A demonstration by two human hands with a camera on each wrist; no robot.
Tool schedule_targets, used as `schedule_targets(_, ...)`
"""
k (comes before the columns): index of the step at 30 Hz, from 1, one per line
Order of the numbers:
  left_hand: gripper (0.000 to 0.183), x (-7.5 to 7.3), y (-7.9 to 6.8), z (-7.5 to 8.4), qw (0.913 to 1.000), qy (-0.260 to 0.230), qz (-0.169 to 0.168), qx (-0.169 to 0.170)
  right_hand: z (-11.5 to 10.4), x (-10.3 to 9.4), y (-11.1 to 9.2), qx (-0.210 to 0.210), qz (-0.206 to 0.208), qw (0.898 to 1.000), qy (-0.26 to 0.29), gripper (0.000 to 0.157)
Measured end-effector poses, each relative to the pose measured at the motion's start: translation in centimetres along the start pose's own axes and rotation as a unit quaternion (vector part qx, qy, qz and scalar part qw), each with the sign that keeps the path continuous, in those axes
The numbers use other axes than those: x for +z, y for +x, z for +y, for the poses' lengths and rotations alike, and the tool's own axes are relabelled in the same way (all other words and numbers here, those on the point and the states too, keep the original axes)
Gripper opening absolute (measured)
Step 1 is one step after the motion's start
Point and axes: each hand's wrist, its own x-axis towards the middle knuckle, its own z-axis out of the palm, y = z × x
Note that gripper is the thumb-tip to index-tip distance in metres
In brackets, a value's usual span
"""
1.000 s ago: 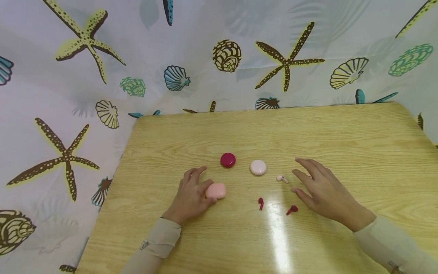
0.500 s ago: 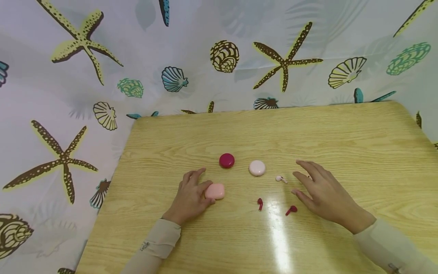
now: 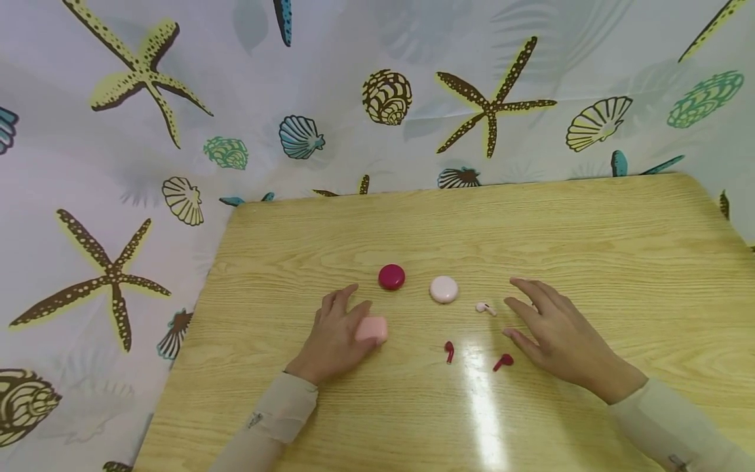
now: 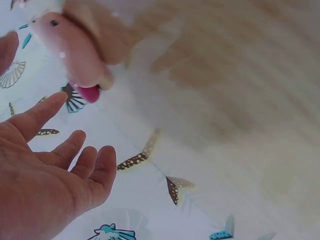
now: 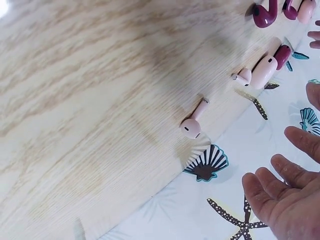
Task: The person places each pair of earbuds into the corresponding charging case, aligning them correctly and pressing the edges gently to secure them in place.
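My left hand [image 3: 333, 341] is spread around a pink rounded-square earbud case [image 3: 378, 328], thumb on the near side and fingers on the far side. In the left wrist view, gaps show between the fingers and that case [image 4: 70, 52]. My right hand [image 3: 560, 337] has its fingers loosely extended, holding nothing. Just left of its fingertips lies a pale pink earbud [image 3: 486, 308]. A second pale earbud [image 5: 191, 127] shows in the right wrist view, mostly hidden under that hand in the head view. Two dark red earbuds lie nearer, one on the left [image 3: 449, 352], one on the right [image 3: 504, 361].
Beyond the left hand sits a round dark red case [image 3: 392, 276], with a round pale pink case [image 3: 444, 289] to its right. All lie on a wood-grain table [image 3: 330, 236]. A shell-and-starfish patterned cloth [image 3: 354, 52] hangs behind the table and along its left side.
The left hand has shifted slightly right and its index finger has lifted off, now overlapping more of the pink case. The case stays in place. My right hand has barely moved.
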Motion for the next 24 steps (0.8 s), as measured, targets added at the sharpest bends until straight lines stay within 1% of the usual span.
schedule_targets(2,0.055,-0.3,0.7,0.6,0.9995,-0.028,0.012,0.0,0.0,0.1,-0.1,0.001,-0.001,1.0,0.002,0.068)
schedule_targets(3,0.053,-0.5,1.2,0.8,0.9987,-0.045,0.024,0.002,0.0,0.1,-0.1,0.001,-0.001,1.0,0.003,0.068)
schedule_targets(5,0.05,-0.8,2.3,1.3,0.9948,-0.085,0.056,0.002,0.0,0.1,-0.1,-0.002,0.002,1.0,0.004,0.067)
schedule_targets(7,0.046,-1.0,3.4,1.8,0.99,-0.11,0.089,0.002,0.0,0.1,-0.3,-0.005,0.006,1.0,0.004,0.066)
schedule_targets(9,0.043,-1.3,4.5,2.2,0.9854,-0.128,0.112,-0.008,0.0,0.1,-0.4,-0.007,0.009,1.0,0.002,0.066)
schedule_targets(10,0.042,-1.4,5.0,2.5,0.9837,-0.136,0.116,-0.022,0.0,0.1,-0.4,-0.009,0.01,1.0,0.001,0.066)
schedule_targets(13,0.04,-1.6,6.5,3.0,0.9796,-0.155,0.109,-0.068,0.0,0.1,-0.5,-0.011,0.013,1.0,0.0,0.065)
schedule_targets(16,0.04,-1.7,7.7,3.1,0.9772,-0.161,0.085,-0.109,0.0,0.1,-0.6,-0.012,0.014,1.0,0.0,0.065)
schedule_targets(19,0.043,-1.5,8.7,2.9,0.9799,-0.137,0.058,-0.133,-0.1,0.0,-0.7,-0.01,0.011,1.0,0.0,0.065)
schedule_targets(21,0.047,-1.4,9.2,2.7,0.9816,-0.11,0.033,-0.153,-0.1,-0.1,-0.7,-0.006,0.007,1.0,-0.001,0.065)
schedule_targets(24,0.053,-1.3,9.8,2.4,0.9811,-0.073,-0.005,-0.179,-0.1,-0.1,-0.8,-0.003,0.003,1.0,-0.003,0.066)
